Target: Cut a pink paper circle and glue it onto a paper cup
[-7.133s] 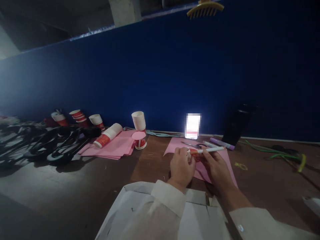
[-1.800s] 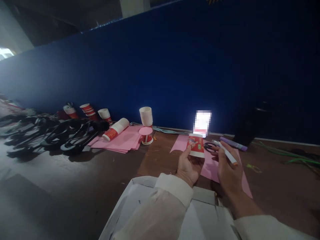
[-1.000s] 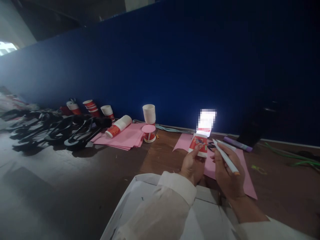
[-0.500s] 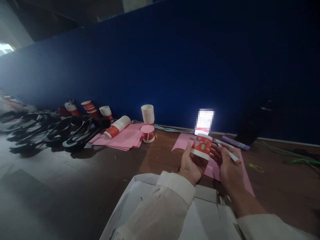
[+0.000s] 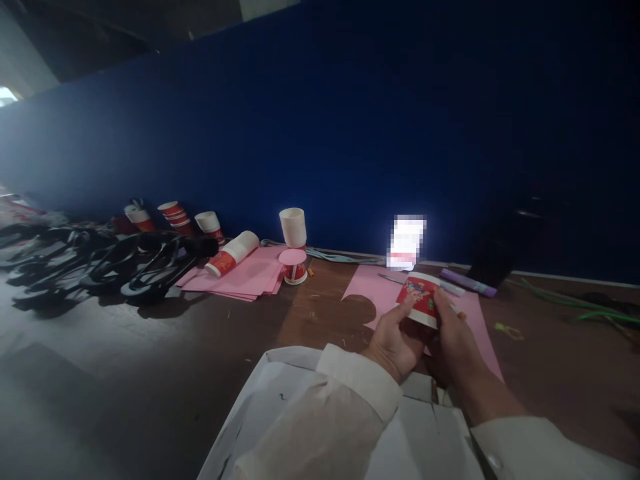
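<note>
A red-and-white printed paper cup (image 5: 423, 300) is held tilted between both hands. My left hand (image 5: 397, 343) grips it from the left and below, with the thumb along its side. My right hand (image 5: 455, 340) has closed on the cup's right side. Tucked in the right hand is a slim white pen-like stick with an orange end (image 5: 461, 313), mostly hidden by the fingers. Beneath the hands lies a pink paper sheet (image 5: 360, 287) with a curved cutout in its left edge. Scissors (image 5: 393, 277) rest partly hidden behind the cup.
A glowing phone (image 5: 406, 243) leans on the blue partition (image 5: 325, 133). A purple tube (image 5: 469, 283) lies to its right. Further left are stacked cups (image 5: 293, 228), a pink disc (image 5: 293, 257), pink sheets (image 5: 245, 283) and black strapped gear (image 5: 150, 277). A white box (image 5: 280, 413) sits in front.
My right hand has moved in from beside the cup and now grips it. The cup has shifted slightly right and down, and the stick is now mostly behind the fingers.
</note>
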`<state>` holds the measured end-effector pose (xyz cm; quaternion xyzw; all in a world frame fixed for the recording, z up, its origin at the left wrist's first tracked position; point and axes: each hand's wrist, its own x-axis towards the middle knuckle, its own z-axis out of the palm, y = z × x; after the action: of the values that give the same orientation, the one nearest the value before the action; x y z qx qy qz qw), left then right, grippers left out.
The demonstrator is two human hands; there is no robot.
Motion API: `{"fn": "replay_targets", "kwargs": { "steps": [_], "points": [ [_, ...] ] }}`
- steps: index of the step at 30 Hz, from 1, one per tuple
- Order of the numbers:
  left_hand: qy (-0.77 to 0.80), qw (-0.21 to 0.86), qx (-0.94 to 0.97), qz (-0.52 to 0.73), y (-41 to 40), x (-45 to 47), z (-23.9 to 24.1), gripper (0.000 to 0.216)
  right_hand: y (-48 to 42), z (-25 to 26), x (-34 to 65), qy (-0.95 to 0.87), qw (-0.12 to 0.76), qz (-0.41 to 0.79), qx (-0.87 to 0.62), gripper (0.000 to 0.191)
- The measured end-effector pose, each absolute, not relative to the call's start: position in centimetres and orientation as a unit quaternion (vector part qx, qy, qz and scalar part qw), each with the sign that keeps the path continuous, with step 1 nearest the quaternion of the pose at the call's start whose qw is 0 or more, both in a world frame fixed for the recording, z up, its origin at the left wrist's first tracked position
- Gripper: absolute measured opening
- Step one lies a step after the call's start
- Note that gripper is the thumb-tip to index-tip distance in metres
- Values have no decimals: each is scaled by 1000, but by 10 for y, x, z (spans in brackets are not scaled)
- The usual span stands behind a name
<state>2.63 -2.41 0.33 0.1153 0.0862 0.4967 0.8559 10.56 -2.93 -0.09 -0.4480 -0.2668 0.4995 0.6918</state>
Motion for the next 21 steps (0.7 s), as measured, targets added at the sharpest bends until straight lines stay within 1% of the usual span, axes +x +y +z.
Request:
{"fn": "replay_targets", "kwargs": {
  "steps": [3, 9, 11, 13, 17, 19, 21],
  "points": [
    [85, 851, 112, 505, -25, 27, 6, 35, -28, 0, 103, -255, 705, 515, -415, 35],
    [84, 866, 121, 478, -23, 26, 4, 68, -26, -6, 98, -244, 718, 518, -396, 34],
    [92, 866, 120, 476, -20, 25, 3, 70, -26, -8, 97, -250, 715, 521, -394, 34],
    [110, 859, 113, 488, -16, 24, 4, 65, -25, -9, 97, -266, 718, 506, -396, 36],
    [147, 828, 90, 533, -4, 16, 8, 59, -21, -11, 105, -294, 741, 364, -482, 43],
    [175, 814, 71, 550, 0, 12, 10, 60, -21, -11, 111, -300, 745, 290, -521, 41],
    [191, 808, 61, 554, 2, 9, 10, 63, -23, -10, 114, -324, 744, 240, -532, 36]
  ]
}}
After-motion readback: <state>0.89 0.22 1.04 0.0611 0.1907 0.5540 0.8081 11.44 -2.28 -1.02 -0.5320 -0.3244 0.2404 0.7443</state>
